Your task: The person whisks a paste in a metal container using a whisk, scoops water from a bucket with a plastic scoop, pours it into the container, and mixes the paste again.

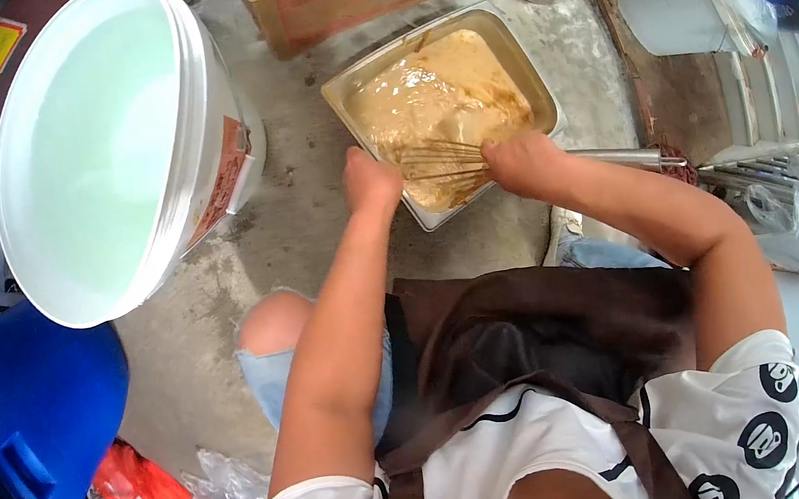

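Whisk (610, 158): slanted across the near side of a metal pan (543, 89), wires in a tan, wet mixture (418, 85), darker streaks through it. Right hand (525, 168) curled closed around the whisk where wires meet handle; handle runs out past the pan, to that hand's right. Left hand (373, 184) curled in at the pan's left rim, fingers partly hidden; seems to hold the rim, how firmly I cannot tell.

Pan sits on a concrete floor (184, 379), ahead of both hands. Beyond the pan: cardboard box (327, 7). Left of the left hand: large white tub (95, 158), pale green inside. Farther left and nearer the body: blue plastic container (51, 396), red bag (141, 488) just beside it. Behind the hands: brown apron (561, 329).
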The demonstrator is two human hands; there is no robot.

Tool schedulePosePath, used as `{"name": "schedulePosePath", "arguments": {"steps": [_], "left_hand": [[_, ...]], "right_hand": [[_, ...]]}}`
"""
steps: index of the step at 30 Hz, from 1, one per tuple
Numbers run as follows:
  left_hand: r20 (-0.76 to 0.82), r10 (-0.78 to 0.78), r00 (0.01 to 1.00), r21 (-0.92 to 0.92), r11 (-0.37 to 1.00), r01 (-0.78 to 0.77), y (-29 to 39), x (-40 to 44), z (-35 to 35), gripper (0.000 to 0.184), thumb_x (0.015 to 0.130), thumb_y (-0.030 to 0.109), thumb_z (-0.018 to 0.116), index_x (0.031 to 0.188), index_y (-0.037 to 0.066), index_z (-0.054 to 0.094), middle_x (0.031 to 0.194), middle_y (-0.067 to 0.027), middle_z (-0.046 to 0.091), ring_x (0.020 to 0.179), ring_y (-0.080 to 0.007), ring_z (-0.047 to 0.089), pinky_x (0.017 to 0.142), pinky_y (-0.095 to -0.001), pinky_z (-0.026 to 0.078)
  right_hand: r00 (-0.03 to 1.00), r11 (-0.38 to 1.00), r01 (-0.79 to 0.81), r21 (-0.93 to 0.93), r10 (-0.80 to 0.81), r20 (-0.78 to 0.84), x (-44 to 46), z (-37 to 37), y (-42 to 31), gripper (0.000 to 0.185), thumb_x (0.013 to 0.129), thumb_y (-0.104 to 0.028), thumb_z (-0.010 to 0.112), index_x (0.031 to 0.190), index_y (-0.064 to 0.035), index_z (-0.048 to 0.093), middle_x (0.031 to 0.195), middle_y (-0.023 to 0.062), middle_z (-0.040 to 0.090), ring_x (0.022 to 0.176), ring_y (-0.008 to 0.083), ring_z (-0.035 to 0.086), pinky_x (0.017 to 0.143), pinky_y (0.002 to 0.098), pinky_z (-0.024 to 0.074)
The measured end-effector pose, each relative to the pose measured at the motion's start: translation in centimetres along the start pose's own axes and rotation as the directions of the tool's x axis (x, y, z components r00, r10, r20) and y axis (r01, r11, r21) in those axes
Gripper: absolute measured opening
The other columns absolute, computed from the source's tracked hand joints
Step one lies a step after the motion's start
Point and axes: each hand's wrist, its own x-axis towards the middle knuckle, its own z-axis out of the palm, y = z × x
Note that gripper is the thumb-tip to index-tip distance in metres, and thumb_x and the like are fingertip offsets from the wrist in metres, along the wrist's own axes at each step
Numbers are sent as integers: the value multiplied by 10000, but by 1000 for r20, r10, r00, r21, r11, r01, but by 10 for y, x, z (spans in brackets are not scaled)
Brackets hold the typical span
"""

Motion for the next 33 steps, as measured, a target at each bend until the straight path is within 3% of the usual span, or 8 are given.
{"name": "schedulePosePath", "arguments": {"steps": [3, 5, 9, 14, 18, 20, 23, 33], "left_hand": [[18, -20, 1000, -3, 1000, 20, 0, 4, 0, 259, 758, 84, 520, 971, -59, 486, 996, -275, 563, 960, -408, 541, 818, -444, 431], [29, -30, 999, 9, 1000, 30, -2, 4, 1, 262, 761, 94, 519, 970, -61, 486, 1000, -277, 562, 962, -409, 540, 819, -444, 431], [46, -14, 999, 9, 1000, 14, 0, 1, -6, 276, 767, 127, 523, 969, -58, 486, 1006, -281, 558, 968, -410, 537, 822, -439, 428], [54, -27, 998, 13, 1000, 27, 4, 0, -8, 272, 772, 127, 519, 967, -59, 486, 1012, -285, 552, 975, -410, 533, 826, -437, 424], [-1, -11, 1000, 25, 1000, 12, 9, -8, -7, 250, 777, 114, 511, 960, -54, 489, 982, -274, 562, 948, -414, 538, 807, -450, 427], [-21, -7, 1000, 32, 999, 7, 8, -7, -6, 244, 778, 110, 510, 962, -48, 490, 972, -268, 566, 939, -416, 539, 800, -454, 428], [-3, 4, 1000, 22, 1000, -4, 7, -8, -5, 225, 769, 103, 516, 946, -36, 501, 959, -262, 572, 941, -407, 539, 798, -450, 426], [-17, 24, 1000, 20, 1000, -23, 5, -10, -4, 210, 775, 95, 519, 961, 0, 531, 953, -216, 590, 931, -383, 546, 793, -435, 426]], "right_hand": [[1000, 1000, -14, 15, 13, 10, -8, 9, 15, 238, 798, -229, 533, 916, -24, 553, 777, 131, 647, 733, 256, 645, 610, 362, 504], [994, 983, -97, -158, 104, 35, -7, 9, 24, 190, 797, -181, 518, 905, -30, 562, 795, 130, 651, 739, 258, 647, 611, 361, 508], [981, 966, -152, -211, 173, 86, -5, 10, 51, 164, 804, -144, 493, 908, -41, 567, 843, 137, 650, 769, 264, 645, 623, 368, 511], [928, 926, -371, -64, 373, 5, -2, 29, 85, 162, 820, -114, 455, 902, -35, 569, 910, 171, 633, 857, 288, 628, 681, 367, 512], [914, 914, -405, -35, 404, -30, 4, 19, 95, 160, 821, -118, 457, 898, -32, 569, 917, 173, 631, 875, 300, 621, 707, 371, 509], [904, 910, -413, -45, 404, -138, 13, 21, 103, 136, 805, -119, 463, 889, -28, 519, 833, 185, 633, 789, 317, 628, 651, 392, 504], [870, 872, -490, 3, 489, -59, 23, -2, 87, 192, 815, -154, 487, 945, -42, 574, 947, 136, 635, 881, 281, 621, 712, 363, 505], [970, 971, -220, 94, 228, -84, 51, -18, 39, 442, 808, -388, 560, 995, 9, 508, 851, 150, 641, 823, 302, 625, 695, 395, 492]]}}
